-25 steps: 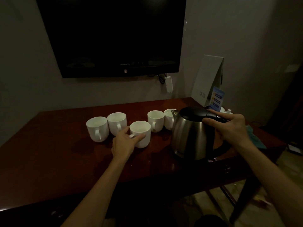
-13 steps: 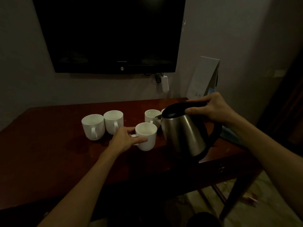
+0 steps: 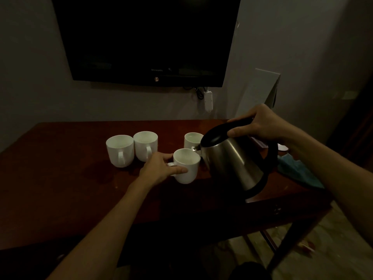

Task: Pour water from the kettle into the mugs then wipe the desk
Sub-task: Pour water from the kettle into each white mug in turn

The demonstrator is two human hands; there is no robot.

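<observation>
1. Since the earlier frame, the kettle (image 3: 232,158) has been lifted off the desk (image 3: 60,178) and tipped further left, so its spout now sits just above the rim of the near mug (image 3: 186,165).
2. Right hand (image 3: 260,124) curls round the kettle's black handle from above, with the thumb on the near side by the lid.
3. Left hand (image 3: 159,168) holds the near mug at its handle side, thumb along the front wall and fingers behind; the mug stands upright on the desk.
4. Whether water is running from the spout cannot be told in this dim light.
5. Two more white mugs (image 3: 120,150) (image 3: 145,145) stand touching, side by side, left of the held one, handles towards the camera.
6. Another mug (image 3: 191,139) stands behind the near mug, partly hidden by the kettle's spout.
7. A blue cloth (image 3: 296,170) lies on the desk's right end, behind the right forearm.
8. A dark TV (image 3: 145,37) hangs on the wall above the desk, and a white card (image 3: 262,87) stands at the back right.
</observation>
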